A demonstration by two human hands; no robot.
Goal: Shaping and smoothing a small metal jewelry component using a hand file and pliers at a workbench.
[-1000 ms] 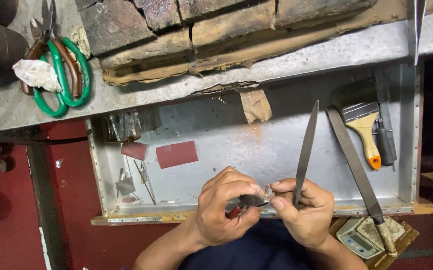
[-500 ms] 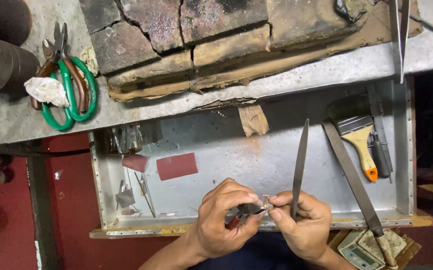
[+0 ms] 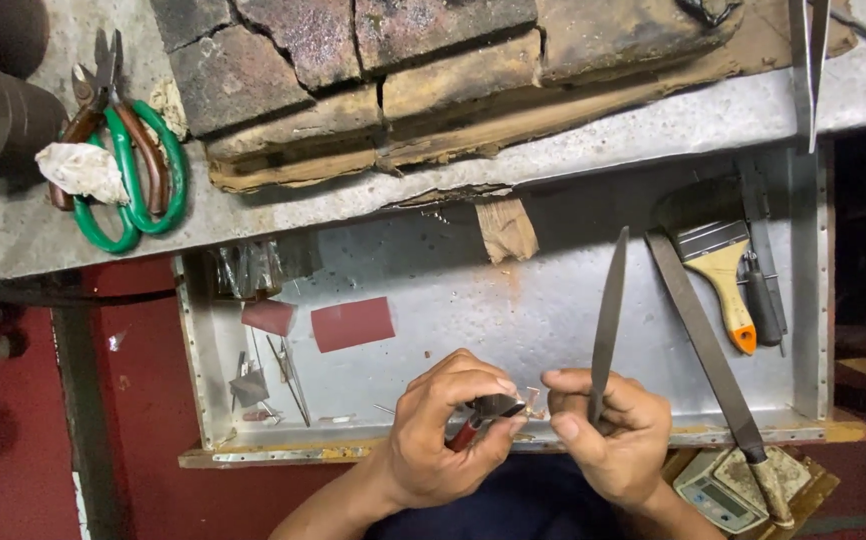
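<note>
Metal drawer [image 3: 553, 300] open under a brick-topped bench. Left hand [image 3: 448, 430], fingers curled shut, grips small pliers [image 3: 483, 415] over the front edge; right hand [image 3: 608, 435], closed, holds a file [image 3: 608, 310] upright. Tiny workpiece [image 3: 533, 400] sits between both hands. Brush [image 3: 718, 265] lies at right.

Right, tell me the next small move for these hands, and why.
Probably lower the file onto the small piece. The right hand holds the file upright, its tip pointing away from the piece, while the left hand grips the piece with red-handled pliers over the metal tray.
</note>
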